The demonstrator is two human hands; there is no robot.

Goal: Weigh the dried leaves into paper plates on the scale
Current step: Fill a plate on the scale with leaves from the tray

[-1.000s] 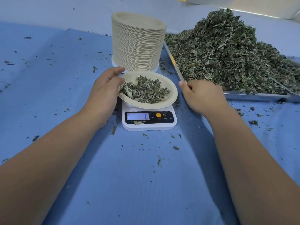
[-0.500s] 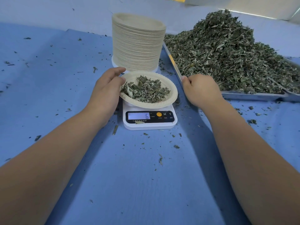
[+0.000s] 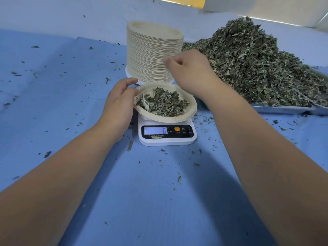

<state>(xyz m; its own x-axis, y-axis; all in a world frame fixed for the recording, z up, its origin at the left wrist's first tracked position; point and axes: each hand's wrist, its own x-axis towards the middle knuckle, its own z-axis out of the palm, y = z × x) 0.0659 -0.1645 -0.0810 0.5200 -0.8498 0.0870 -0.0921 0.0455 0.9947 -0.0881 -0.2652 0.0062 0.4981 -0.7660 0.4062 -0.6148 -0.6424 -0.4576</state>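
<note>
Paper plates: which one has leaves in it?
The lone beige paper plate sitting on the white digital scale, piled with dried green leaves; the tall stack behind shows none.

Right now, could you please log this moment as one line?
left hand: pinches plate rim on scale | right hand: curled, near plate stack | display: 6

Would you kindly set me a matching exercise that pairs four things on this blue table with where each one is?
Things:
1. filled paper plate
2. plate stack
3. leaf heap
4. left hand

Places:
A. in the metal tray on the right
B. on top of the scale
C. on a plate's left rim
D. just behind the scale

Pairs: 1-B, 2-D, 3-A, 4-C
</note>
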